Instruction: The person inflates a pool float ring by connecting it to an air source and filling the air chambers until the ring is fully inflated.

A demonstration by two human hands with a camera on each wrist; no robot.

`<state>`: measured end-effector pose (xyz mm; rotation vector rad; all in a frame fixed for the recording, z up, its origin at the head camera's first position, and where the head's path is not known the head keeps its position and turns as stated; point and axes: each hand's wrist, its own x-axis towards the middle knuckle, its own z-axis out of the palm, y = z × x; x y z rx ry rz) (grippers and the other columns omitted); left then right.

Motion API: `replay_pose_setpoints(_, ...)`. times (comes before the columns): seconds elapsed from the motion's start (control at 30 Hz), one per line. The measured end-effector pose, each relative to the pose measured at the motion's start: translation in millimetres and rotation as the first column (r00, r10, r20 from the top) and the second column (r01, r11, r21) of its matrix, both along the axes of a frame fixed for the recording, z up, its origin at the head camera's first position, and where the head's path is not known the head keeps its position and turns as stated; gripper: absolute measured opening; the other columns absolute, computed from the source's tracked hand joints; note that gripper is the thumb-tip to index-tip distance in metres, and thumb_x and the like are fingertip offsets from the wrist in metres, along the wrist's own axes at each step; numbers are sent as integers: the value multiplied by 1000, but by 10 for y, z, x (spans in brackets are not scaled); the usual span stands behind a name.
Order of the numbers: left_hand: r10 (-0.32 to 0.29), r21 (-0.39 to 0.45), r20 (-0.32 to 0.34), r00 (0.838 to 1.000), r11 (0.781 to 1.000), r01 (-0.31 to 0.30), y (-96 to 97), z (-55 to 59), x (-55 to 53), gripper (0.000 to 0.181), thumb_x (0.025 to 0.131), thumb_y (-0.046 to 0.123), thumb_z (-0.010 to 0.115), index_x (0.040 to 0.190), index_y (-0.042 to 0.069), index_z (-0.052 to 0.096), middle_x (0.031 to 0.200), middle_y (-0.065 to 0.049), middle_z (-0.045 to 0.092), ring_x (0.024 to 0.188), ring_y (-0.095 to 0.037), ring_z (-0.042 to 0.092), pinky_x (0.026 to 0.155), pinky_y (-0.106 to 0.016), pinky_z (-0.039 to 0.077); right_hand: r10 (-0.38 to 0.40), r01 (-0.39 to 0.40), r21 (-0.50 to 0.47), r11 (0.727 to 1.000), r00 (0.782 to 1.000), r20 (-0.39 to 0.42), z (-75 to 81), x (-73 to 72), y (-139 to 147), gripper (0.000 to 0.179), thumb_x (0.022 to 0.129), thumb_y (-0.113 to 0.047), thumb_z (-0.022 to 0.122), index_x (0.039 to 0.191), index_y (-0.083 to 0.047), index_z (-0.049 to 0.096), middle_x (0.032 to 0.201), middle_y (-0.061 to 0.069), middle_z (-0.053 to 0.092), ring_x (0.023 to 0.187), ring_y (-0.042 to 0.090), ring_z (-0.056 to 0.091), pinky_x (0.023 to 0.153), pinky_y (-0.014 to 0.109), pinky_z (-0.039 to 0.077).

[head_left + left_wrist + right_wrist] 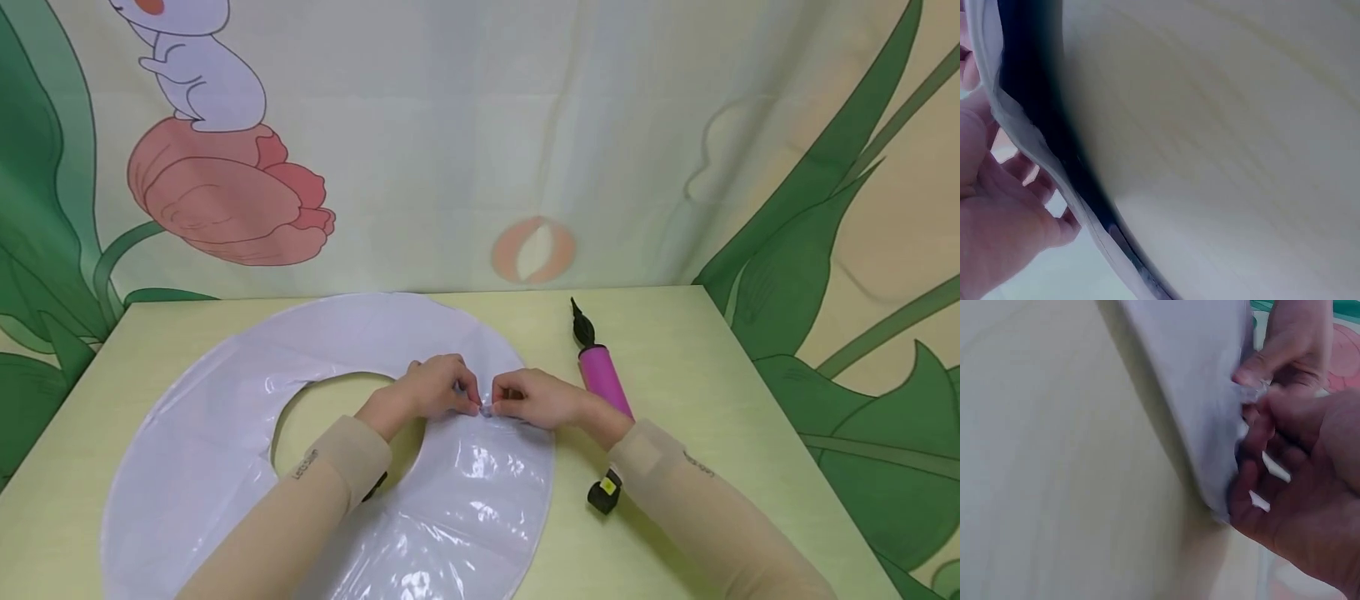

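A large pale lilac swim ring (202,417), shiny and wrinkled, spreads over the left and middle of the table. On its right side both hands meet at a small clear valve (486,411). My left hand (442,386) pinches at the valve from the left, thumb and fingertips together. From the other side my right hand (536,398) pinches it too. In the right wrist view the clear valve (1250,392) shows between the fingertips of the two hands. The left wrist view has the ring's edge (1054,165) in front of the left hand (1004,219), hiding its fingertips partly.
A hand pump (606,379) with a pink barrel and black nozzle lies right of the ring, partly behind the right forearm; its black end (603,493) shows below. The pale yellow table (705,375) meets a printed curtain (420,167) at the back.
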<state>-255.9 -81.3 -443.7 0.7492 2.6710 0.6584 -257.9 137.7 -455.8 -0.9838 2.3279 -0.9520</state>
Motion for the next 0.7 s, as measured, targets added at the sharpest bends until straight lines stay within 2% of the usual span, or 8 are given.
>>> replay_pose_setpoints(0.13,-11,-8,-1,1000,1000,11,-17,4,-1,9,78,29,80,78,25,72,90,3,56,84,-13,51,78,-51,33,18,-17,-25,1000,998,54,39,19,38,13,96,-11,59,84,-7,60,66,-3,51,60,8,46,59,25,39)
replay_pose_setpoints(0.3,-14,-5,-12,1000,1000,14,-28,-14,-5,9,78,29,80,77,27,71,89,5,56,84,-12,51,78,-51,33,7,-6,-16,1000,997,77,27,24,37,14,96,-13,58,85,-5,61,64,-2,51,55,9,46,54,24,39)
replay_pose_setpoints(0.53,6,9,-15,1000,1000,-6,-47,-28,28,9,79,30,80,76,29,71,87,5,56,82,-11,50,76,-48,33,-55,54,35,998,998,26,19,56,2,14,95,-19,60,83,-13,60,63,-3,54,56,8,49,56,26,42)
replay_pose_setpoints(0.7,-12,12,-5,1000,1000,12,-54,-5,50,6,81,27,77,80,29,72,87,3,56,82,-12,49,76,-46,33,-105,105,5,994,994,39,-4,69,0,13,95,-19,61,84,-12,63,66,1,58,56,9,50,55,26,43)
